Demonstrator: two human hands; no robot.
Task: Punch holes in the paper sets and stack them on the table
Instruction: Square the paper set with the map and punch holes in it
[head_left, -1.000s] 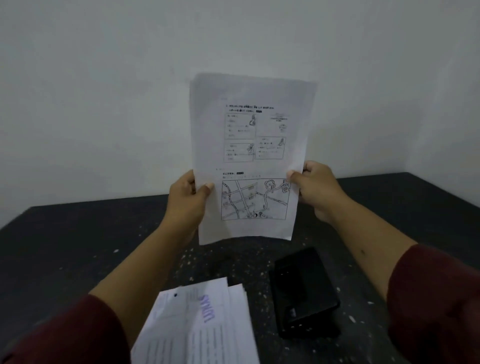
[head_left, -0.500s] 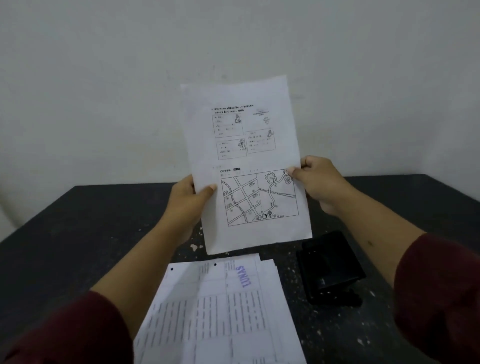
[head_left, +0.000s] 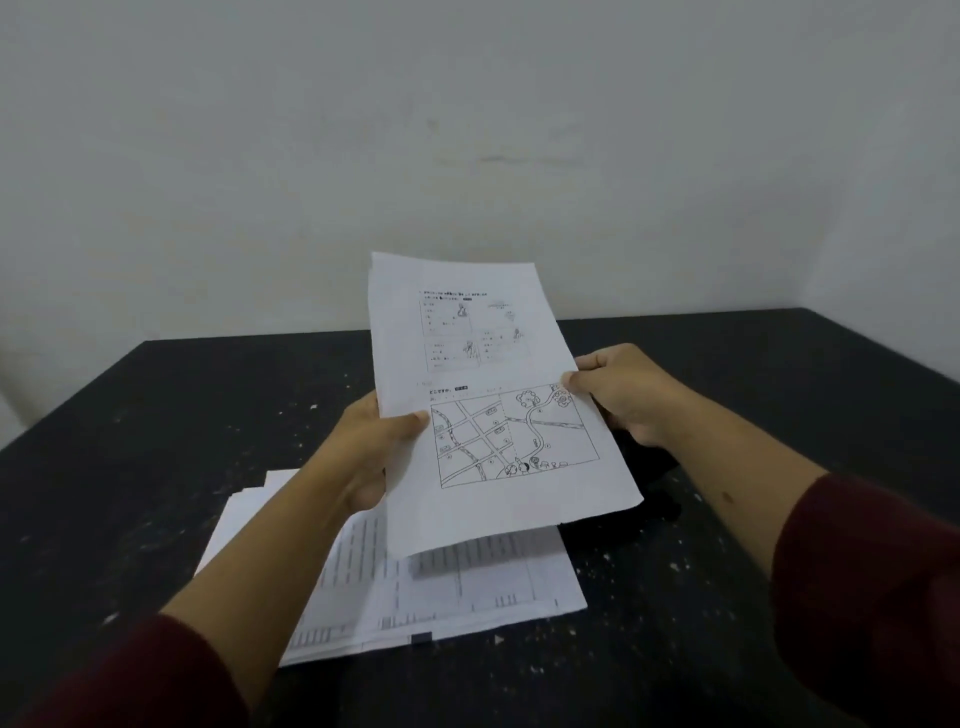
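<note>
table: dark, speckled | paper stack: flat, near edge | black object: just right, mostly hidden

Hole punch: I see only a dark sliver behind the held paper set.
Stack: far part covered by that set.
Small print: unreadable.

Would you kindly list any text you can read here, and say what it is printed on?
None can be quoted.
White paper set with a street-map drawing, held in the left hand and right hand: printed lines too small and blurred.
White stack of printed sheets on the black table: rows of print, unreadable.
</note>
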